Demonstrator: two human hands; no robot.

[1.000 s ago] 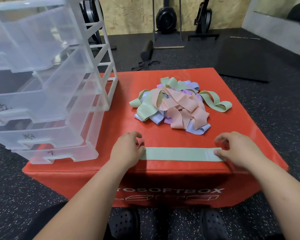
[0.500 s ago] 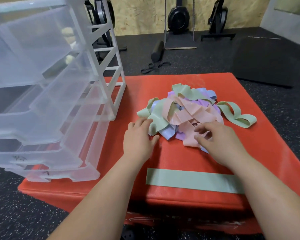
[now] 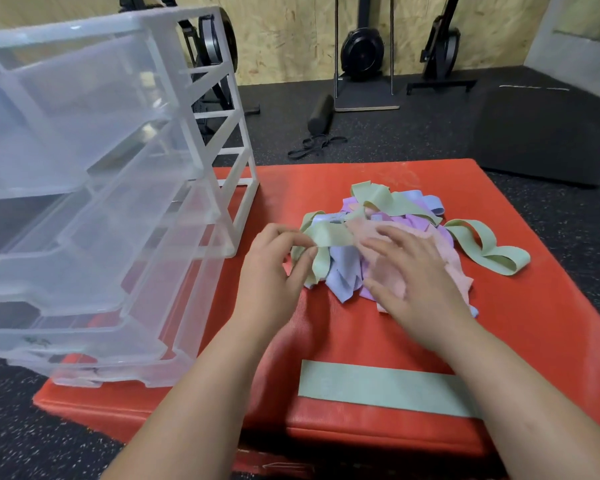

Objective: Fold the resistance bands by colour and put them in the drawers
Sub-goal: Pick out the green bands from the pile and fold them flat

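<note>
A tangled pile of resistance bands [image 3: 395,233], green, pink, purple and blue, lies in the middle of the red soft box [image 3: 520,334]. My left hand [image 3: 274,271] pinches a green band [image 3: 326,237] at the pile's left edge. My right hand [image 3: 416,278] lies over the pink bands with its fingers spread and nearly straight. One green band [image 3: 378,386] lies flat and straight near the box's front edge, partly under my right forearm. A clear plastic drawer unit [image 3: 94,202] stands on the left with its drawers pulled out.
Another green loop [image 3: 489,251] trails from the pile's right side. Beyond the box are a dark rubber floor, a black mat [image 3: 541,133], a foam roller [image 3: 321,112] with a black strap, and gym machines against a wooden wall.
Both hands left the flat green band at the front edge and moved up to the pile. My left hand has taken hold of a green band there; the right now rests on the pink ones.
</note>
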